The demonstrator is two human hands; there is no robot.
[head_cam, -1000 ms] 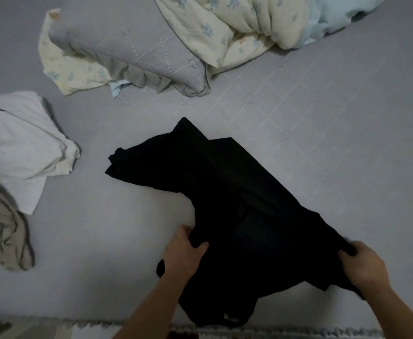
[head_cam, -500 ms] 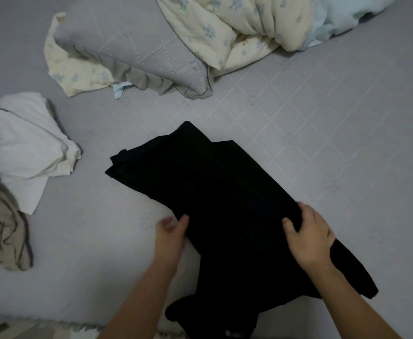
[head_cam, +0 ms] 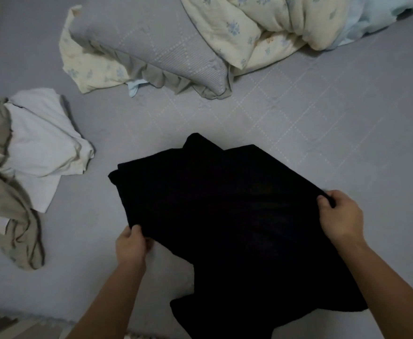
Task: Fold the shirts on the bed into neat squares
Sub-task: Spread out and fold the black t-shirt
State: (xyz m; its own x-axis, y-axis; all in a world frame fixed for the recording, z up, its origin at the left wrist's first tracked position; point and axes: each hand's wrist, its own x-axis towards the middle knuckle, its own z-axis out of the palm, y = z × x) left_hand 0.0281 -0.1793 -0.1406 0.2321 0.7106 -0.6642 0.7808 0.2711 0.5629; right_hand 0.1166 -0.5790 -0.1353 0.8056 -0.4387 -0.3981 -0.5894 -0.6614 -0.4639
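1. Head view: black shirt (head_cam: 225, 216) rumpled, partly folded, on the grey bed (head_cam: 322, 130), near edge.
2. Left hand (head_cam: 131, 245) fingers pinch its left edge.
3. Right hand (head_cam: 341, 216) fingers grip its right edge.

A matt black cloth shirt (head_cam: 225, 216), so dark its weave cannot be made out, lies on a grey quilted bed cover (head_cam: 322, 133) stitched in a pale dotted diamond grid. At 9 o'clock, a soft white cotton-like shirt (head_cam: 41, 143) lies creased beside a limp, matt khaki cloth garment (head_cam: 10, 228) bearing a small white fabric label. At 12 o'clock, a grey pillow (head_cam: 151, 45) of finely ribbed cloth with a ruffled edge rests on cream fabric printed with faded blue flowers, next to a puffy cream floral duvet (head_cam: 274, 25) with pale blue lining.
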